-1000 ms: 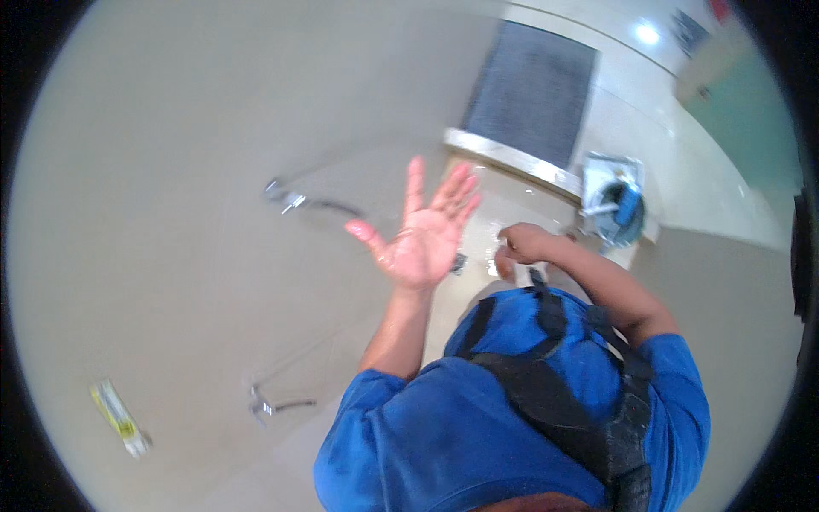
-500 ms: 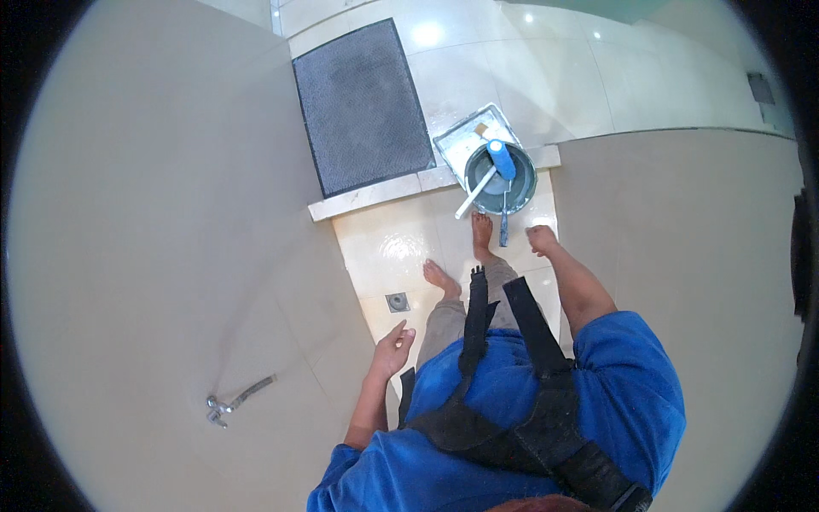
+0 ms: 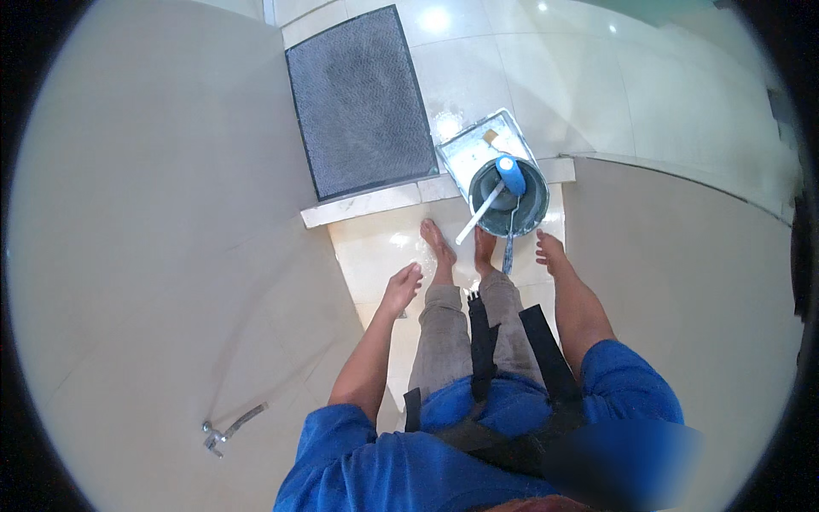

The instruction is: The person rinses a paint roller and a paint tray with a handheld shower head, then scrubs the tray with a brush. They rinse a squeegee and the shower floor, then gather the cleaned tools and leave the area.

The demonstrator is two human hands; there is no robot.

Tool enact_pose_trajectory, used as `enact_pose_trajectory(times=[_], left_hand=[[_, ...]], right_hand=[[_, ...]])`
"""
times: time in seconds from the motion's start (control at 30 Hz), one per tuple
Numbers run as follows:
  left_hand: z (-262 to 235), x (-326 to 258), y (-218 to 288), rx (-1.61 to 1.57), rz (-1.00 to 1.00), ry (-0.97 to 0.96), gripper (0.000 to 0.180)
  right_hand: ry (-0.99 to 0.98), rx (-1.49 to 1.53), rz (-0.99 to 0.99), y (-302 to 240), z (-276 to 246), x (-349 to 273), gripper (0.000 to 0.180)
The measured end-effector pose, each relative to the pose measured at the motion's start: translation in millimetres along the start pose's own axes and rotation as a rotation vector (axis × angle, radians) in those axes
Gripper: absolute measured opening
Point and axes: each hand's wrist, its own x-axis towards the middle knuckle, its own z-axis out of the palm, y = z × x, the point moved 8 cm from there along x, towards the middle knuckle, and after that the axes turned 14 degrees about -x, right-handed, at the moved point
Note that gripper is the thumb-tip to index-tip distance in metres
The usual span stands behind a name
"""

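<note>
A grey round bucket (image 3: 539, 224) stands ahead of my feet, overlapping the near end of a paint-smeared tray (image 3: 458, 156). Across the bucket rests a paint roller with a blue sleeve (image 3: 510, 173); its blue handle points back toward me. A white stick (image 3: 478, 217) leans out of the bucket to the left. On the tray lies a brush (image 3: 492, 137) with tan bristles. My right hand (image 3: 551, 253) hangs empty just right of the bucket, fingers loosely bent and apart. My left hand (image 3: 401, 290) holds nothing, its fingers partly spread, near my left leg.
A dark grey mat (image 3: 363, 102) lies beyond a pale raised sill (image 3: 367, 203). Walls rise close on both sides. A metal tap (image 3: 215, 438) juts from the left wall. The tiled floor (image 3: 375, 243) shines as if wet.
My left foot has stepped forward, beside the right one. The left hand has swung forward, and the right hand's fingers have loosened near the bucket. The bucket and tray appear nearer.
</note>
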Motion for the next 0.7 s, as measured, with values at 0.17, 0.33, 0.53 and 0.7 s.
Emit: enact_pose_trajectory(times=[0.17, 0.33, 0.53, 0.7], left_hand=[[36, 167, -11, 0.067, 0.085, -0.088, 0.060], [64, 304, -26, 0.179, 0.177, -0.024, 0.062], [102, 352, -33, -0.314, 0.024, -0.035, 0.062], [125, 372, -57, -0.479, 0.035, -0.063, 0.052]], right_hand=[[0.036, 0.058, 0.002, 2, 14, 26, 0.086], [-0.073, 0.239, -0.074, -2, 39, 56, 0.065], [-0.027, 0.456, -0.063, -5, 57, 81, 0.023], [-0.041, 0.551, -0.200, -17, 67, 79, 0.010]])
